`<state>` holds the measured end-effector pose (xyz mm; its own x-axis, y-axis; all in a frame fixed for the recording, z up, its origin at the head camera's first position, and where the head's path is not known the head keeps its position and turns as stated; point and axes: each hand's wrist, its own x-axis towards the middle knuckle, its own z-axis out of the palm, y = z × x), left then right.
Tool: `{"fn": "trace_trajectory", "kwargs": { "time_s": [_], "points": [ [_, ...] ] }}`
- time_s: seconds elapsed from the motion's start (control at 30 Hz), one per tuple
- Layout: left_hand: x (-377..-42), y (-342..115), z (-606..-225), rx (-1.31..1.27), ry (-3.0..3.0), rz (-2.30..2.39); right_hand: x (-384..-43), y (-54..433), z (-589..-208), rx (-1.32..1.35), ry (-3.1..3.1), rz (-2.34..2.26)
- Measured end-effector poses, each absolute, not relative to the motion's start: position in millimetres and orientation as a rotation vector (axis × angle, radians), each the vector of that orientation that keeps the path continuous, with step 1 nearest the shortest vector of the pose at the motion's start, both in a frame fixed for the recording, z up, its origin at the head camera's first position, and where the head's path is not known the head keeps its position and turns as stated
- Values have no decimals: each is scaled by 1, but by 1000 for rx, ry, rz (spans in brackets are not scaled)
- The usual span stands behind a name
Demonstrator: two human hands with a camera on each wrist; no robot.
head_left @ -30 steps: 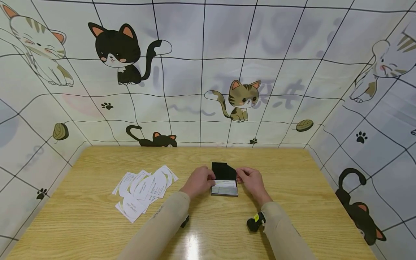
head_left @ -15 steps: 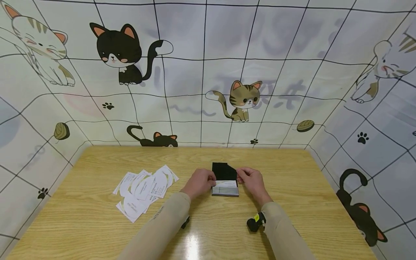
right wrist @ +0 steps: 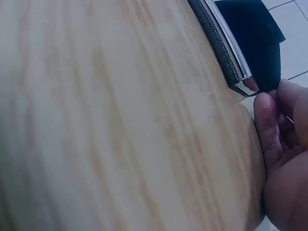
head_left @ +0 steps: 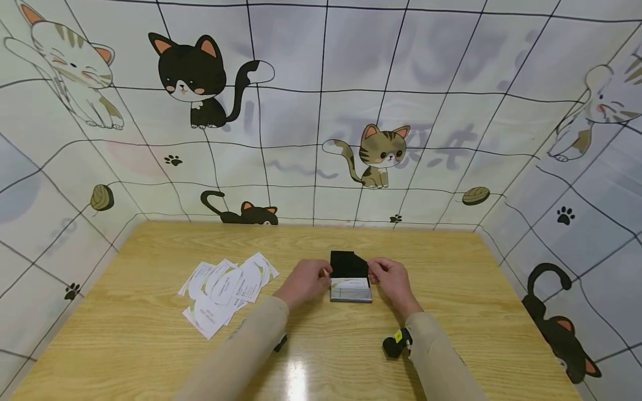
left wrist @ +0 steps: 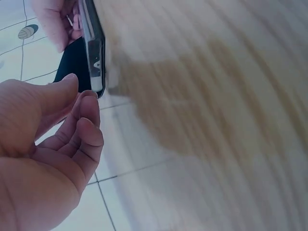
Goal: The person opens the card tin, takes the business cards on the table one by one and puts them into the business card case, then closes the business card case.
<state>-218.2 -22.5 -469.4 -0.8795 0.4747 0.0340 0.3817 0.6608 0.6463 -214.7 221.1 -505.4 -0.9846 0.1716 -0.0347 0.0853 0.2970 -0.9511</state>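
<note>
A business card case (head_left: 350, 297) stands on the table with its black lid (head_left: 346, 264) raised and white cards (head_left: 350, 283) inside. My right hand (head_left: 393, 281) pinches the lid's right edge between thumb and fingertips; the right wrist view shows this hand (right wrist: 288, 130) at the lid's lower corner. At the case's left side is my left hand (head_left: 306, 282), its fingers loosely bent. In the left wrist view, thumb and fingers of that hand (left wrist: 57, 130) are close to the case's corner (left wrist: 96, 77), with nothing seen between them; whether they touch it is unclear.
A loose spread of several white business cards (head_left: 220, 289) lies left of my hands on the wooden table (head_left: 426, 245). Walls of cat-printed cloth (head_left: 301, 111) enclose the back and sides. A black wrist camera (head_left: 393, 346) sits by my right sleeve.
My left fingers have drawn slightly left, away from the case's left edge. The right hand keeps its pinch on the lid. The head view has shifted a little.
</note>
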Motion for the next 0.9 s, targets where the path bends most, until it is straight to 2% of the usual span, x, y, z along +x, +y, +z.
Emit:
{"fn": "trace_trajectory", "kwargs": {
  "time_s": [0.3, 0.9],
  "points": [
    [-211, -62, -459, 752, 2799, 979, -215, 221, -507, -228, -2463, 1803],
    [-214, -186, -447, 608, 2952, 713, -215, 221, -506, -245, -2478, 1778]
  ]
}}
